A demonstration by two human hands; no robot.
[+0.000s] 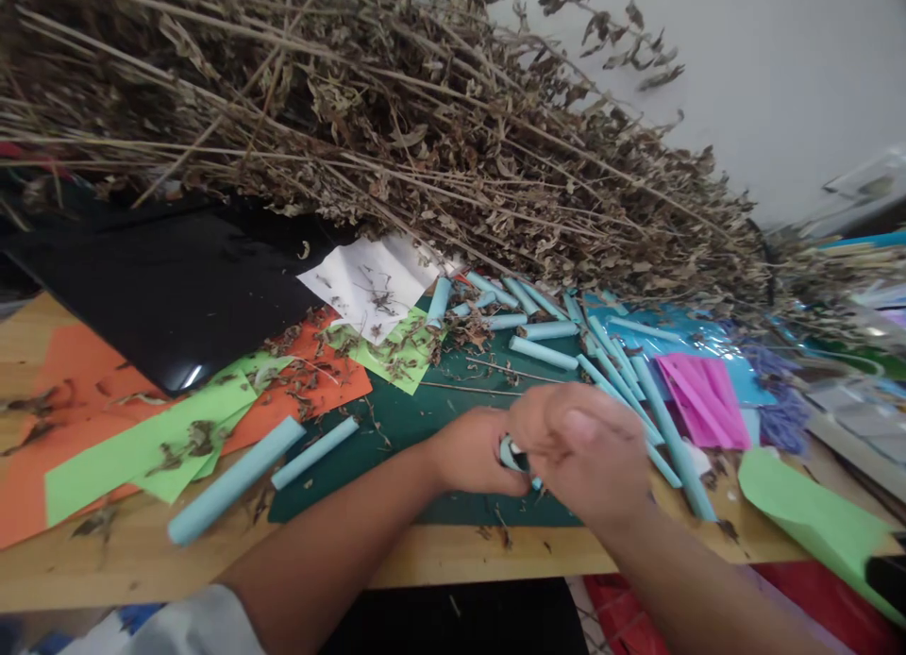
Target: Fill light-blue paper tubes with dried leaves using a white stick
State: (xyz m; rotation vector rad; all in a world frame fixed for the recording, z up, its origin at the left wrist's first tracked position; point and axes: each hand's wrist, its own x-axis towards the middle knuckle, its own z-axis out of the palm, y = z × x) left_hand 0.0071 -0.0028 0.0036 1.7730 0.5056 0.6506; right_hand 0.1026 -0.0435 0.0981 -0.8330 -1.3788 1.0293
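My left hand [476,455] is closed around a light blue paper tube [507,451], whose dark open end faces my right hand. Pressed close beside it, my right hand [591,452] has its fingers curled together at that end. What sits between those fingers is hidden. Both hands are over a dark green cutting mat [439,414]. Several rolled light blue paper tubes [544,353] lie just beyond the hands, some against the right hand's far side. Two more, a thick tube [237,480] and a thinner tube [315,453], rest left of my left forearm.
A large heap of dried stems and leaves [425,145] fills the back. At left lie a black glossy panel [170,287], orange paper [77,372] and green paper strips [142,443]. White paper [368,282] is behind the mat; pink paper [704,400] and curled green paper [807,504] are at right.
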